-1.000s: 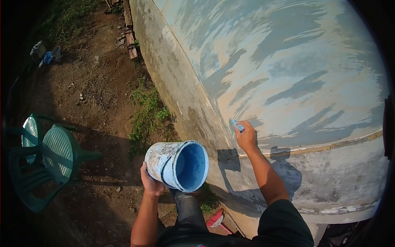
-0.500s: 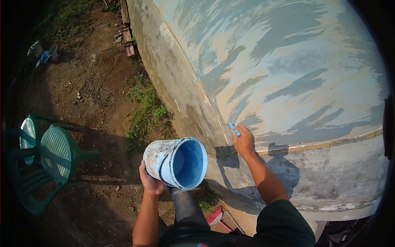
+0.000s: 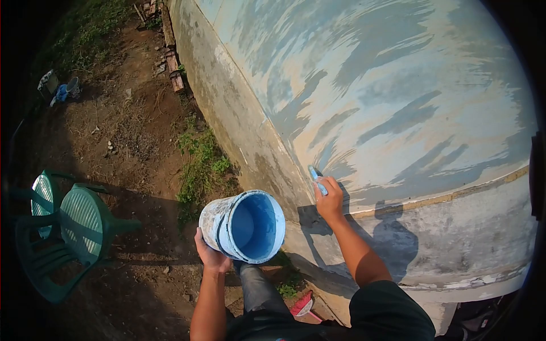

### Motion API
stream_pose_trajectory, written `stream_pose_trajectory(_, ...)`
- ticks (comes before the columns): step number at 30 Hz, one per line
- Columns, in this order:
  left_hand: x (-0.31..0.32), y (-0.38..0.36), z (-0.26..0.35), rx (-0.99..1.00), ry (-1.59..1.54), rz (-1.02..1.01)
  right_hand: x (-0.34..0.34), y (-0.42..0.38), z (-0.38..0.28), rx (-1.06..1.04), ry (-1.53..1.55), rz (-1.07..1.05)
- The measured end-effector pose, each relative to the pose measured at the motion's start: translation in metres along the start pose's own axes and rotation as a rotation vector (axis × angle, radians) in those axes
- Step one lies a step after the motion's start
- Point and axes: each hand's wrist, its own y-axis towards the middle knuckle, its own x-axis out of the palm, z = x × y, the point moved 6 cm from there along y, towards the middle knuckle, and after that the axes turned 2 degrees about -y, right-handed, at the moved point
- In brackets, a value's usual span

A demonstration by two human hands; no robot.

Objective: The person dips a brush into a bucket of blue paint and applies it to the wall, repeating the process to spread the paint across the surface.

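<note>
My left hand (image 3: 212, 256) grips a paint-smeared bucket (image 3: 219, 215) from its left side and bottom. The bucket is tilted, its mouth facing right, with light blue paint coating the inside. In my right hand (image 3: 331, 202) is a small paintbrush (image 3: 319, 182) with a blue-stained handle. Its bristle end touches or nearly touches the wall (image 3: 364, 162) close to the lower border of the painted area. Streaky blue and grey-blue strokes cover that wall over a pale ground.
Bare grey concrete (image 3: 242, 145) runs along the wall's base. Green plastic chairs (image 3: 85, 219) stand on the dirt at left. Weeds (image 3: 202, 153) grow by the wall foot, and a red broom (image 3: 302, 304) lies near my legs. Farther off is a small pail (image 3: 72, 85).
My right hand and the brush have shifted slightly left, and the brush points more upward. The bucket's mouth is turned a little more toward me. The view has shifted slightly.
</note>
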Motion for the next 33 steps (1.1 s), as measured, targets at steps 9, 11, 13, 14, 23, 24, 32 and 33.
stream_pose_trajectory(9,0.019,-0.001,0.004,-0.038,0.057,-0.032,-0.117,0.049,-0.042,-0.104,-0.222,0.602)
stream_pose_trajectory(11,0.015,-0.001,0.005,-0.029,0.072,-0.024,-0.111,0.039,-0.039,-0.069,-0.16,0.538)
stream_pose_trajectory(13,0.012,-0.002,0.004,-0.03,0.059,-0.037,-0.086,0.02,-0.027,0.009,-0.052,0.393)
stream_pose_trajectory(14,0.012,-0.004,0.004,-0.032,0.059,-0.037,-0.066,0.005,-0.017,0.056,-0.007,0.316)
stream_pose_trajectory(23,0.0,-0.004,0.002,-0.103,0.079,0.014,0.014,-0.051,0.042,0.242,-0.156,-0.25)
stream_pose_trajectory(24,0.0,-0.004,0.002,-0.106,0.082,0.009,0.018,-0.035,0.048,0.224,-0.114,-0.249)
stream_pose_trajectory(32,-0.001,-0.004,-0.006,-0.11,0.098,0.008,-0.015,0.18,-0.014,-0.063,0.023,0.083)
stream_pose_trajectory(33,-0.004,-0.004,-0.007,-0.107,0.093,0.025,-0.013,0.181,-0.017,-0.064,0.022,0.084)
